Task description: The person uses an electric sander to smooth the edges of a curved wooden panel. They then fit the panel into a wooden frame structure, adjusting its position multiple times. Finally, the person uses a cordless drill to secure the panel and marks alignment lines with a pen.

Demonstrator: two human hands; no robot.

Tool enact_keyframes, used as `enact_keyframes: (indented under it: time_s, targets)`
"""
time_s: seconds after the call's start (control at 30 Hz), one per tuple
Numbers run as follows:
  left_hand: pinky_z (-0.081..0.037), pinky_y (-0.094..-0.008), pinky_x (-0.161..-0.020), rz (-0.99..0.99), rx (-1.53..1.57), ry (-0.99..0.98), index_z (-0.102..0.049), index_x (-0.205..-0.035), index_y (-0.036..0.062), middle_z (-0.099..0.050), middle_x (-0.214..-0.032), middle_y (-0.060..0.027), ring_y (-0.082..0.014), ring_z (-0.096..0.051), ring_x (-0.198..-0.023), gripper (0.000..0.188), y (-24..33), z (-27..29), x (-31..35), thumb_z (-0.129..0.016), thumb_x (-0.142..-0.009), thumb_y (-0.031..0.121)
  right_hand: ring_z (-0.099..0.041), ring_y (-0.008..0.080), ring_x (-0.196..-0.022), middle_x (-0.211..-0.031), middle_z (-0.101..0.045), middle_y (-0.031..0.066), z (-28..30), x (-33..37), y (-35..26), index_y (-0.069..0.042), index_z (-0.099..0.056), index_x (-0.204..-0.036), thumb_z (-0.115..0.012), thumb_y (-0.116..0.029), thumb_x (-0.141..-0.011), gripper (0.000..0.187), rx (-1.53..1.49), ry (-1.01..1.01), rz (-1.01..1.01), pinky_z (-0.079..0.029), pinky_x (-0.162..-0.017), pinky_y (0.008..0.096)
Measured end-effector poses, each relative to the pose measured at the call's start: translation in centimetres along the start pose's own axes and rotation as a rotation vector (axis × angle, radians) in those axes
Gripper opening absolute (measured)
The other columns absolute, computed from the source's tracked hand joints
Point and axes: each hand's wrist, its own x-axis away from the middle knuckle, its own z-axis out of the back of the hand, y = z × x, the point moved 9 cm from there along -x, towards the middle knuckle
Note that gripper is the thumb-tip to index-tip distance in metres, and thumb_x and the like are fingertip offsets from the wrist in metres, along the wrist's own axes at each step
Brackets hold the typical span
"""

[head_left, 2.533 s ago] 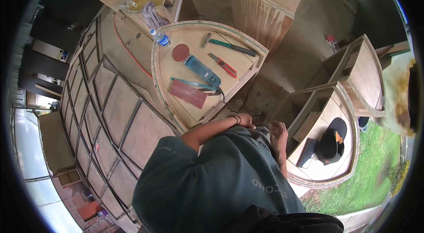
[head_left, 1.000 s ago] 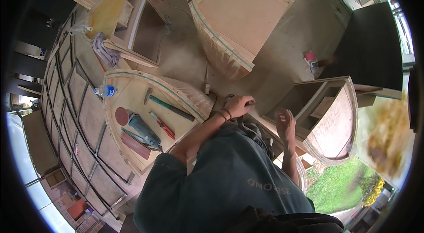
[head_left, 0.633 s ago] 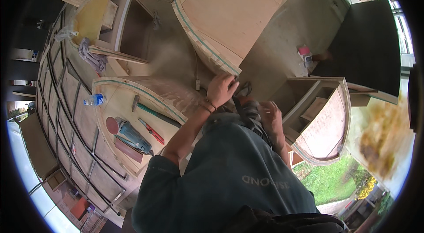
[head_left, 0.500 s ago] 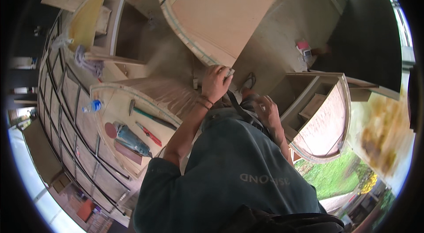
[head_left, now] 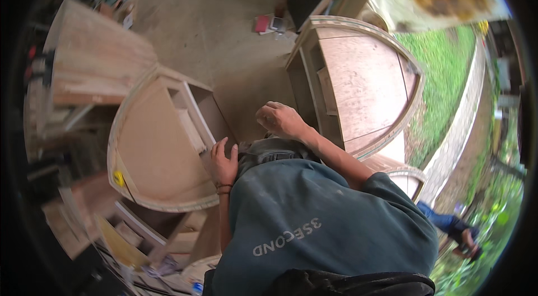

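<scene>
My left hand has its fingers spread and seems to hold nothing. It is nearest to the lower right side of a curved, pointed wooden cabinet; I cannot tell whether it touches it. A yellow tape measure lies on that cabinet's rim. My right hand is raised in front of my waist with its fingers curled in; anything inside them is hidden. Just right of it stands a similar curved cabinet with a pale reddish panel and open compartments.
Another curved cabinet stands at the right. Wooden parts are stacked at the left, and an open cabinet lies lower left. A red box is on the concrete floor. Another person is outside by the grass.
My view and body have turned right, bringing the right-hand cabinet closer. My left hand has left the cabinet corner and its fingers have spread. My right hand has risen with its fingers curled.
</scene>
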Motion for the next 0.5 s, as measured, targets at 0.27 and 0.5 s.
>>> enact_keyframes:
  time_s: [0.27, 0.5]
  targets:
    - [-0.046, -0.0424, -0.098, -0.299, -0.034, -0.391, -0.063, -0.122, 0.0018, -0.062, -0.119, -0.0172, -0.0347, -0.059, -0.112, 0.041, 8.9, -7.0, -13.3, -0.069, -0.090, 0.028, -0.064, 0.0329, -0.096, -0.098, -0.064, 0.0120, 9.3, 4.3, 12.5, -0.010, -0.065, -0.102, -0.063, -0.026, -0.091, 0.019, 0.042, 0.320, -0.387, -0.052, -0.080, 0.0441]
    - [-0.053, -0.0354, -0.089, -0.222, 0.097, -0.640, -0.064, -0.122, 0.0005, -0.067, -0.114, -0.0135, -0.0235, -0.068, -0.101, 0.041, 9.9, -12.2, -21.5, -0.070, -0.091, 0.026, -0.063, 0.0329, -0.096, -0.097, -0.064, 0.0122, 11.7, 7.2, 15.9, -0.010, -0.065, -0.101, -0.061, -0.027, -0.092, 0.020, 0.009, 0.515, -0.698, -0.052, -0.081, 0.0443]
